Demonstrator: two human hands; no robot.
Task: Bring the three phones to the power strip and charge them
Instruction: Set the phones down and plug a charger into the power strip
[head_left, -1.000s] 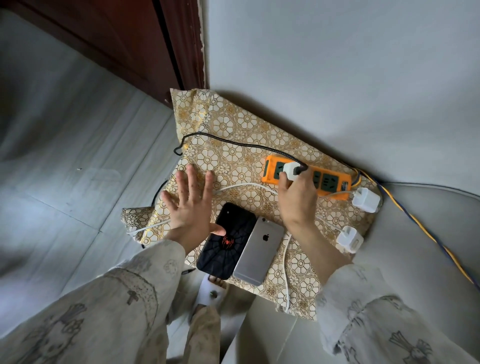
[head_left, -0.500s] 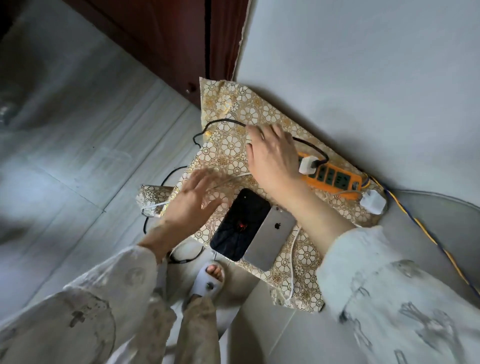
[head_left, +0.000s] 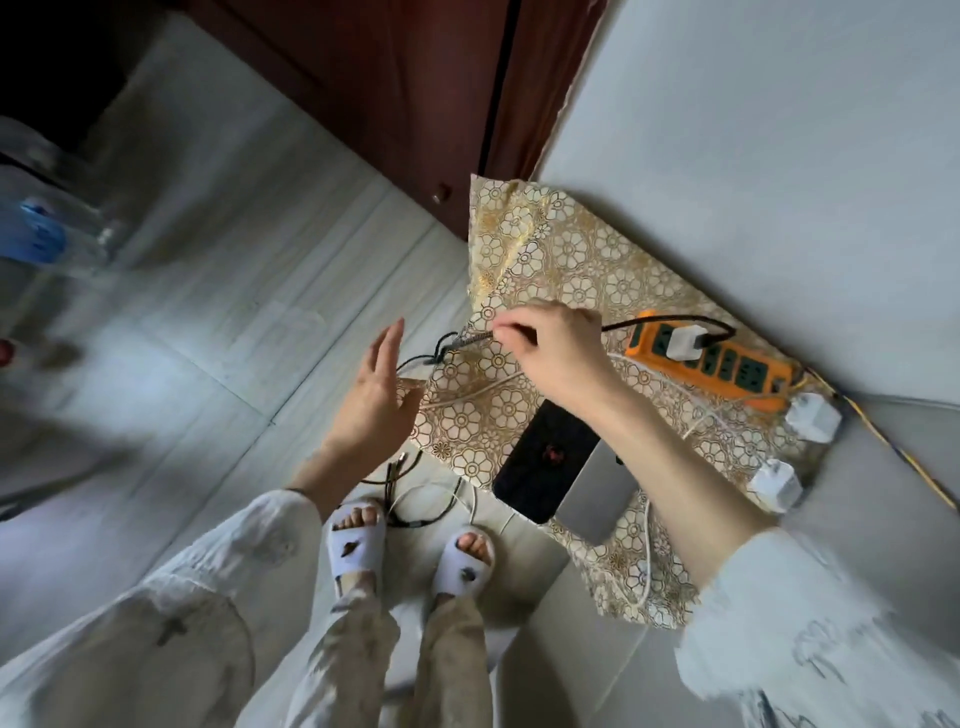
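While my right hand (head_left: 558, 353) pinches the black cable (head_left: 470, 340) near the far left edge of the patterned cloth (head_left: 566, 270) that covers the worktop, my left hand (head_left: 375, 400) hovers spread and empty beyond that edge, over the floor (head_left: 249, 291).

From my head view, the cable runs back to a white charger (head_left: 684, 343) seated in the orange power strip (head_left: 727, 366) at the far edge by the wall. Its free end seems to hang tangled over the cloth's edge. If I tug too hard, I judge the charger could pull loose or the strip could slide.

The black phone (head_left: 545, 460) and the silver phone (head_left: 597, 491) lie touching, side by side, at the near edge, right under my right forearm; a careless sweep could push them off. I see only two phones here, so the third may be missed.

Two more white chargers (head_left: 813, 415) sit unplugged at the right end, their white cables (head_left: 644, 551) looping across the cloth, easy to snag.
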